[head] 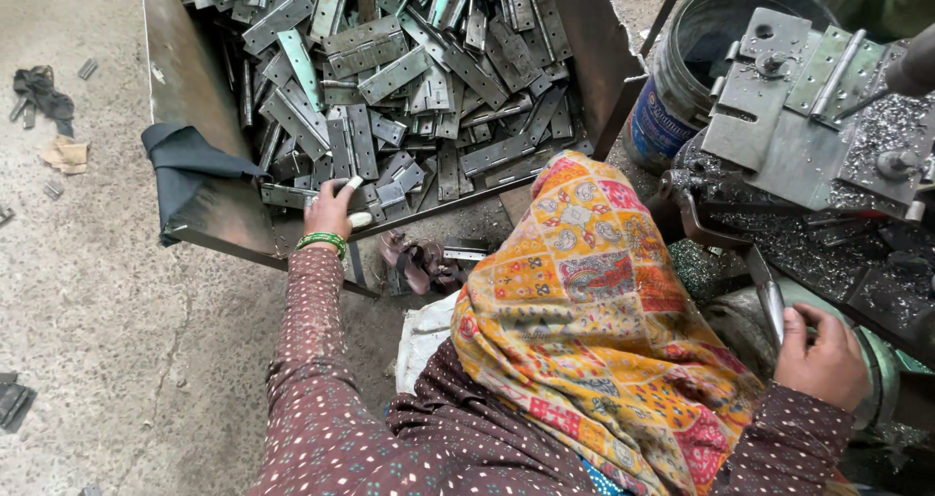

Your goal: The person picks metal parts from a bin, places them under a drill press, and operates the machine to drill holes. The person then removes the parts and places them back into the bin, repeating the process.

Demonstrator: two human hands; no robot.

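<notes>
When reading the layout from above, locate the left hand (331, 209) at the near lip of the steel bin (209, 219), fingers curled over a hinge (362, 196) at the front of the heap, grip partly closed.

Note the hinge pile (409, 77) directly ahead of that hand, touching it and filling the bin to the far side. Long axes mixed: many leaves lying diagonally, none in common alignment, with the grasped piece roughly crosswise to the forearm. Treat the left hand as the nearer one by far.

Find the right hand (823, 360) well apart, on the opposite side of the body, closed around the metal lever (769, 301) of the press machine (808, 116).

Observe a dark cloth (185, 160) draped over the bin's near-left corner, just beside the left wrist, and green bangles (321, 241) on that wrist. Mark the plastic bucket (701, 58) between bin and machine, metal swarf (779, 243) across the machine bed, and sandals (414, 262) on the floor below the bin lip.

Between left hand and pile: nothing but the low bin edge.
</notes>
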